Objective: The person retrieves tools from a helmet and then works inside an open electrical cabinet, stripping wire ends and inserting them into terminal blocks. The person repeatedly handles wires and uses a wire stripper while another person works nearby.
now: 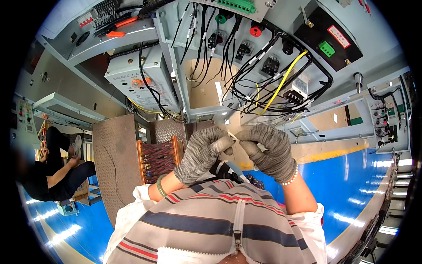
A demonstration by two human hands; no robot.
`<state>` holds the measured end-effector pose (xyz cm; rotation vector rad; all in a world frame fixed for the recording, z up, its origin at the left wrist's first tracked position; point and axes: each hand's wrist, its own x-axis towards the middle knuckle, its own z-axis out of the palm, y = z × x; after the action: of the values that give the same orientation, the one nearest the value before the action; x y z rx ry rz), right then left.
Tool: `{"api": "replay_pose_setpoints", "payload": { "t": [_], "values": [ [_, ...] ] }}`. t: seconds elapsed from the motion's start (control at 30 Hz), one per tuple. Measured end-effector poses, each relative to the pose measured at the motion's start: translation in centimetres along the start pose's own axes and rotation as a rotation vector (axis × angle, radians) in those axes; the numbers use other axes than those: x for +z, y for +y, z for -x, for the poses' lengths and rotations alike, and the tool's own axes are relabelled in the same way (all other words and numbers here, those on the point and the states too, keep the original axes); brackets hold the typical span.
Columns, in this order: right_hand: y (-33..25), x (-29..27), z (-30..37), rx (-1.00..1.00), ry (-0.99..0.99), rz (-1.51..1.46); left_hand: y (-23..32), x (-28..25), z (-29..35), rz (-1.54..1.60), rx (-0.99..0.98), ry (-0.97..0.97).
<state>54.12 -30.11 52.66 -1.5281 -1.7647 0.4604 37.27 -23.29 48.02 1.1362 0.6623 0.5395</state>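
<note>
My left hand, in a grey knit glove, is closed in a pinch in front of my chest. Facing it, my right hand wears a matching glove and is also closed. A small thin white piece, like a short tube or strip, sits between the fingertips of both hands. Something pale also shows at the curled right fingers, too small to name. Beyond my hands, bundles of black wires with white marker sleeves hang from an open cabinet panel. One thick yellow wire loops among them.
A grey metal box with orange parts stands at the upper left. Orange-handled pliers lie on the ledge above it. A brown checkered metal plate and a wooden-edged rack are left of my hands. Another person sits far left.
</note>
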Motion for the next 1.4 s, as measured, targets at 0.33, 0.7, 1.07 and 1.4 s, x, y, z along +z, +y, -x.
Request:
{"api": "replay_pose_setpoints", "payload": {
  "t": [0.33,0.7,1.07,1.4],
  "values": [
    [-1.0,0.2,-1.0,-0.115,0.009,0.138,-0.8,-0.6,0.2,0.005,0.054,-0.021],
    [0.0,0.9,0.2,0.237,-0.033,-0.447,0.9,-0.6,1.2,0.125,0.002,-0.116],
    [0.1,0.9,0.1,0.458,-0.094,-0.906,0.7,-1.0,0.7,0.076,0.055,-0.153],
    [0.2,2.2,-0.9,0.398,0.122,-0.531,0.9,-2.2,1.0,0.138,0.051,-0.157]
  ]
}}
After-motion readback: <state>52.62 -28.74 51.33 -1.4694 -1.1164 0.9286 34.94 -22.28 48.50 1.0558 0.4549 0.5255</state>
